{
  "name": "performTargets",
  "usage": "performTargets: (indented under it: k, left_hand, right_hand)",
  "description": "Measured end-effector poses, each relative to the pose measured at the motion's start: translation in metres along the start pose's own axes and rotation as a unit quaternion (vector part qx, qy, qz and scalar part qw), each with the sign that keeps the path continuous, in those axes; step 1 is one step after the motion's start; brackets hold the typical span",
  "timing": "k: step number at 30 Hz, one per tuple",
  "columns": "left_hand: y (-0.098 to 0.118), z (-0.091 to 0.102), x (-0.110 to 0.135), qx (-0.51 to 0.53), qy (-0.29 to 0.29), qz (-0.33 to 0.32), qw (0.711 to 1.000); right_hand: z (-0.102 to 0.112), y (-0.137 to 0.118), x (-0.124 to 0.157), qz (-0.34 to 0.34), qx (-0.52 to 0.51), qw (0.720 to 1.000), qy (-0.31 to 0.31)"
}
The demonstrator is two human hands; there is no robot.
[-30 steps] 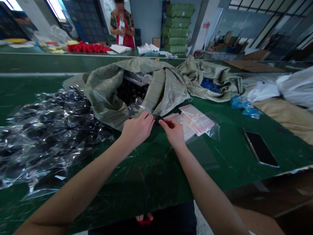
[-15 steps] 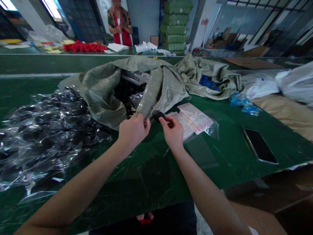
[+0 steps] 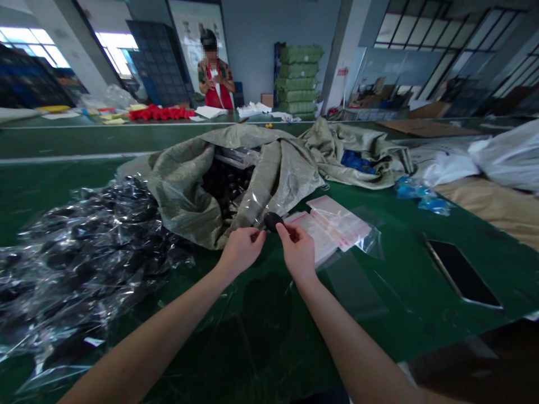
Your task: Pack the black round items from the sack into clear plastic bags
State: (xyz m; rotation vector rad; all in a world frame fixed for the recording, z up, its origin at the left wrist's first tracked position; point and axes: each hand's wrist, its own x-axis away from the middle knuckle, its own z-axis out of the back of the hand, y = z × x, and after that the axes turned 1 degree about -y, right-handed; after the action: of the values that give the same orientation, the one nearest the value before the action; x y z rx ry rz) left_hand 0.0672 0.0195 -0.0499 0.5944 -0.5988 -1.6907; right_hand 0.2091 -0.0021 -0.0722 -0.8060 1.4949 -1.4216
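My right hand [image 3: 298, 249] pinches a small black rounded object [image 3: 273, 221] between thumb and fingers; its exact kind is unclear. Close beside it, my left hand [image 3: 243, 247] is closed, thumb against fingers, and what it grips is too small or clear to make out. Just beyond both hands lies an open woven sack [image 3: 181, 207] with many black round pieces [image 3: 227, 182] inside. Flat clear bags with pinkish edges [image 3: 339, 221] lie stacked to the right of my right hand. At left spreads a heap of black items in clear plastic [image 3: 96, 241].
A phone [image 3: 463, 272] lies on the green table [image 3: 404, 320] at right. Behind are a second sack with blue contents [image 3: 357, 161], small blue bagged items [image 3: 423, 193] and white bags [image 3: 446, 157]. Across a further table, a person [image 3: 214, 84] stands near red items [image 3: 160, 112].
The view has tilted up, so the scene sits lower. My left hand has drawn back slightly from the sack's edge toward the right hand, which still holds the black object.
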Motion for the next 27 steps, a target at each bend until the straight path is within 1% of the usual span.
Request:
performTargets:
  k: [3, 5, 8, 10, 13, 17, 20, 22, 25, 27]
  left_hand:
    - [0.0, -0.005, 0.001, 0.056, -0.008, -0.003, 0.998]
    - [0.002, -0.007, 0.004, 0.072, 0.004, -0.008, 0.997]
    - [0.004, -0.009, 0.008, 0.07, 0.029, -0.028, 0.997]
    - [0.005, -0.011, 0.01, 0.055, 0.034, -0.039, 0.997]
    - [0.006, -0.012, 0.012, 0.037, 0.022, -0.045, 0.998]
    - [0.007, -0.012, 0.011, 0.066, 0.003, -0.039, 0.997]
    - [0.006, -0.012, 0.009, 0.119, 0.024, -0.047, 0.991]
    - [0.006, -0.012, 0.008, 0.142, 0.049, -0.053, 0.987]
    - [0.006, -0.01, 0.008, 0.126, 0.071, -0.064, 0.987]
    - [0.006, -0.009, 0.009, 0.102, 0.067, -0.085, 0.989]
  right_hand:
    - [0.0, 0.001, 0.0, -0.007, 0.006, 1.0, 0.003]
    - [0.0, 0.0, 0.001, -0.009, 0.02, 1.0, 0.008]
    - [0.001, -0.001, 0.002, 0.005, 0.053, 0.998, 0.019]
    - [0.003, -0.002, 0.002, 0.016, 0.074, 0.997, 0.029]
    - [0.006, -0.001, -0.001, 0.014, 0.087, 0.995, 0.041]
    - [0.006, 0.001, -0.005, -0.005, 0.051, 0.998, 0.039]
    - [0.005, 0.001, -0.003, 0.002, 0.03, 0.999, 0.025]
    - [0.004, 0.001, 0.0, 0.024, 0.044, 0.999, 0.018]
    - [0.003, 0.001, 0.003, 0.058, 0.068, 0.996, 0.017]
    - [0.002, 0.002, 0.004, 0.058, 0.06, 0.996, 0.015]
